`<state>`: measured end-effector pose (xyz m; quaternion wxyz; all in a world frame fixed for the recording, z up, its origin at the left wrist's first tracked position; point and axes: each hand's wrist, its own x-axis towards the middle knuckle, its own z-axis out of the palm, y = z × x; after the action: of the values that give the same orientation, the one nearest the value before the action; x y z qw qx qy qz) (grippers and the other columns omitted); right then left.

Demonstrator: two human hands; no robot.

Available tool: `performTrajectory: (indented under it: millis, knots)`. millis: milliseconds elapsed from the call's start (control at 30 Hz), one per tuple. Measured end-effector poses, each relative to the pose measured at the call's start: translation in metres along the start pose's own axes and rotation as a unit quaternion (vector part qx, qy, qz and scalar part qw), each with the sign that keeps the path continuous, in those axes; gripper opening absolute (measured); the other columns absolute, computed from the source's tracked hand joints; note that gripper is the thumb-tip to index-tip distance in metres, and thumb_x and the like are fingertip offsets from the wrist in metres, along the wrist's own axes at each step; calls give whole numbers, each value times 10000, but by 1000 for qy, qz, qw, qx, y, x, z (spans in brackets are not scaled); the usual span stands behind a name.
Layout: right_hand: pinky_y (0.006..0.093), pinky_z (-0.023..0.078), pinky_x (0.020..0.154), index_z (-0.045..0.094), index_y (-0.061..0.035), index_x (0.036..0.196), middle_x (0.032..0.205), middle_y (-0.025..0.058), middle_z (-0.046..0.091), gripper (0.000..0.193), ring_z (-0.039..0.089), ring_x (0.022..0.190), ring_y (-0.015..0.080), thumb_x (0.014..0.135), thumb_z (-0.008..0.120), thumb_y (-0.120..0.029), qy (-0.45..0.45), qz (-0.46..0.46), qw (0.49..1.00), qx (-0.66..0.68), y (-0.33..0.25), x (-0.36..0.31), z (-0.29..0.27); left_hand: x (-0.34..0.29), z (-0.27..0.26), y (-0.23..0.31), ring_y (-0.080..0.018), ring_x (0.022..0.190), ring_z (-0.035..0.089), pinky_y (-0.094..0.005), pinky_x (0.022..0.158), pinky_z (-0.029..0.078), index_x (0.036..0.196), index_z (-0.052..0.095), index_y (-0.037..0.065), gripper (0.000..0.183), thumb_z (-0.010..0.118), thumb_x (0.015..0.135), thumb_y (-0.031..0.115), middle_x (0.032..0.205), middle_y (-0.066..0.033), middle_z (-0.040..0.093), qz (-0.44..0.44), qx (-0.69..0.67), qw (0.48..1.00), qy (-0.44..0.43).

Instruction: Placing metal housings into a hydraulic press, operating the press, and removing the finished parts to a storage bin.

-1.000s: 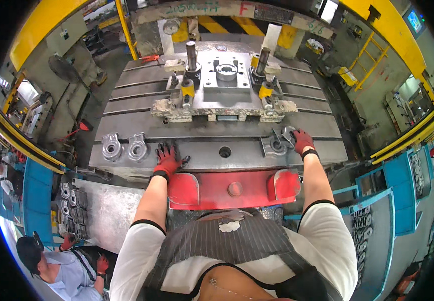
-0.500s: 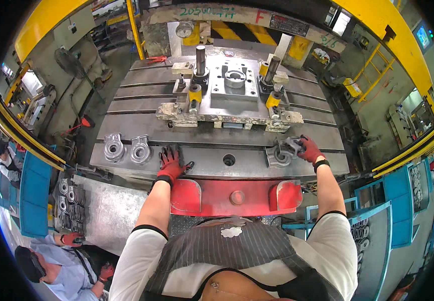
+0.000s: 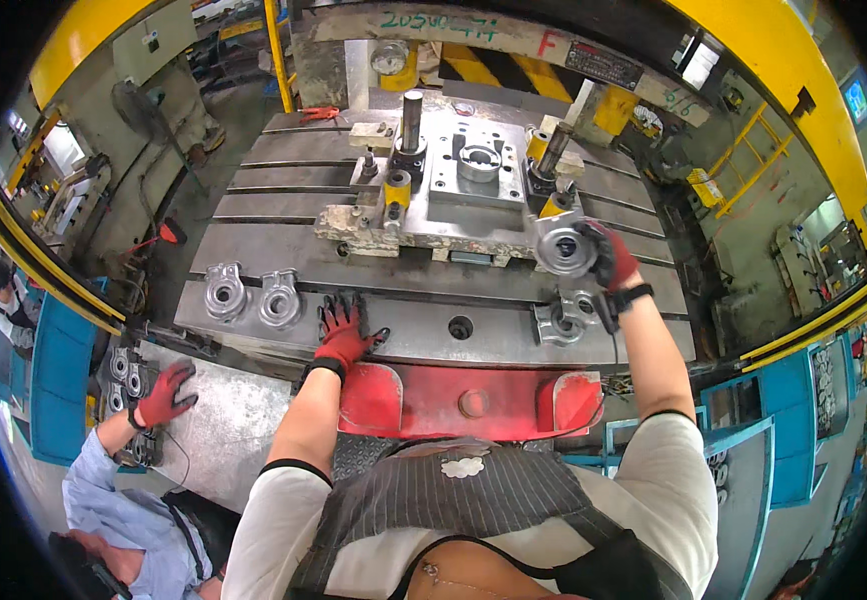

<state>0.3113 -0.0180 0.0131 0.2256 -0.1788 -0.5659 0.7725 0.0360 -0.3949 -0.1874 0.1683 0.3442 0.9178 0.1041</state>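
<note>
My right hand [image 3: 610, 258], in a red and black glove, grips a stamped metal bracket with a round collar [image 3: 565, 250]. It is raised in front of the right side of the die [image 3: 453, 230]. Below it, on the front strip of the slotted press bed [image 3: 403, 318], lie overlapping metal brackets [image 3: 559, 322]. My left hand [image 3: 345, 330], also gloved, rests flat on the bed's front edge with spread fingers, touching nothing else. To its left lie two similar brackets, an outer one [image 3: 223, 293] and an inner one [image 3: 279, 298]. A ring-shaped seat [image 3: 478, 160] stands on the die's plate.
Two steel guide posts, left [image 3: 411, 122] and right [image 3: 553, 150], rise beside the plate. A red block [image 3: 433, 400] stands before me. At left, a co-worker's red glove [image 3: 165, 395] is over a metal table [image 3: 238, 400]. Blue racks [image 3: 788, 430] are at right.
My right hand has lifted a bracket off the right-hand group and carried it up toward the die. My left hand stays put. The co-worker's arm has reached over the side table.
</note>
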Motion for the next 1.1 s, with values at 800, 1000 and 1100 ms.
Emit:
performTrajectory:
  millis: [800, 1000, 1100]
  knots:
    - [541, 158, 1038, 335, -238, 1342, 1419, 132, 236, 711, 155, 1316, 382, 747, 526, -576, 172, -56, 644, -744, 57, 227, 137, -9, -10, 9, -490, 1306, -8, -585, 1036, 3, 1402, 178, 112, 993, 538, 671, 679, 1433, -278, 34, 33, 1, 999, 43]
    - [545, 109, 1051, 316, -296, 1354, 1468, 105, 149, 677, 65, 1342, 396, 768, 473, -596, 126, -10, 619, -775, 84, 237, 116, -4, 0, 8, -476, 1312, -23, -574, 1040, -8, 1418, 84, 119, 1044, 517, 669, 703, 1433, -277, 24, 34, 49, 997, 50]
    - [535, 122, 1053, 320, -300, 1353, 1458, 124, 177, 687, 88, 1335, 409, 756, 501, -588, 131, -7, 624, -771, 77, 227, 125, -3, -1, 2, -475, 1313, -25, -571, 1042, -7, 1419, 75, 127, 1053, 525, 661, 702, 1436, -271, 21, 36, 59, 997, 41]
